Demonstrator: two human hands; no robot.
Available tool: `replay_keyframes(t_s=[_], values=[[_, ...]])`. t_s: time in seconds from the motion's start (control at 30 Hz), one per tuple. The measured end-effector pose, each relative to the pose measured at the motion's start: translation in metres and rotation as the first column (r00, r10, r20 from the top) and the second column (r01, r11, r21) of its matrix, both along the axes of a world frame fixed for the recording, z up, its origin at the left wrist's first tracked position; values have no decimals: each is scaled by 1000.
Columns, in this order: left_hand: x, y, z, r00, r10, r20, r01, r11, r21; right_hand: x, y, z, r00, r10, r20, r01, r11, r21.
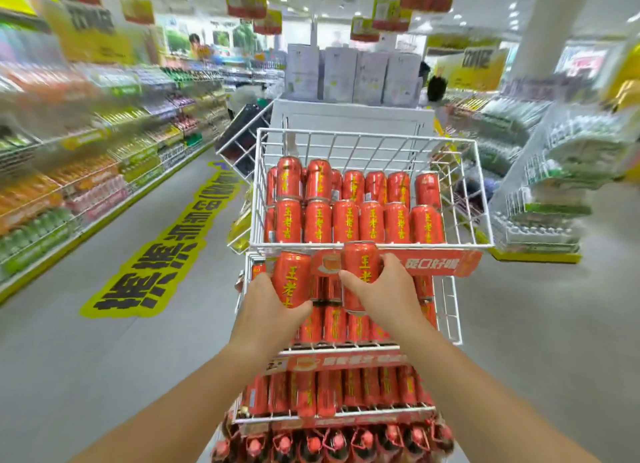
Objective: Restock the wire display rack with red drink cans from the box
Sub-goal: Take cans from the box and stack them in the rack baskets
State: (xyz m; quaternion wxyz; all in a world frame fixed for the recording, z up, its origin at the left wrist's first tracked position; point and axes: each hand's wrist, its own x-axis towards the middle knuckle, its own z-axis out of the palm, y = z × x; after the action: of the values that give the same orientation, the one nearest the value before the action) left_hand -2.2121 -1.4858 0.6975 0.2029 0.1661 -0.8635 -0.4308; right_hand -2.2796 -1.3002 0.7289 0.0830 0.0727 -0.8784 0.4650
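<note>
A white wire display rack (483, 192) stands in front of me with several tiers of red drink cans. Its top basket holds stacked rows of red cans (346, 220) with yellow lettering. My left hand (273, 310) grips one red can (291, 277) upright, just below the top basket's front rim. My right hand (384, 289) holds a second red can (360, 265) in front of the red price strip (446, 263). Lower tiers (332, 390) are packed with cans. The box is not in view.
A supermarket aisle runs to the left, with stocked shelves (69, 192) and a yellow floor sticker (156, 262). Stacks of bottled water (554, 185) stand to the right. White cartons (353, 75) sit on a display behind the rack. People stand far back.
</note>
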Motion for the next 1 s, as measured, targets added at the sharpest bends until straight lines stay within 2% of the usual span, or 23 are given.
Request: replay_keyframes(t_s=[0.1,0.33,0.43,0.6,0.73,1.0], values=[[-12,-2,33,998,-13,-68,12,1000,-12,-3,1,31,999,-30,-44,29,999,-17],[-68,8,83,998,4,-64,-11,994,-106,-52,19,66,995,-83,-46,82,996,-16],[-97,21,99,996,35,-78,-42,995,-89,-87,30,79,995,-76,-57,76,997,-1],[-153,38,124,997,69,-20,-69,997,-21,-155,40,93,1000,-7,-16,7,1000,21],[-201,44,133,994,103,28,-102,994,-39,-213,35,96,1000,13,22,-14,999,49],[-282,46,130,991,129,23,-125,983,-133,-296,12,93,996,26,86,-27,1000,10]])
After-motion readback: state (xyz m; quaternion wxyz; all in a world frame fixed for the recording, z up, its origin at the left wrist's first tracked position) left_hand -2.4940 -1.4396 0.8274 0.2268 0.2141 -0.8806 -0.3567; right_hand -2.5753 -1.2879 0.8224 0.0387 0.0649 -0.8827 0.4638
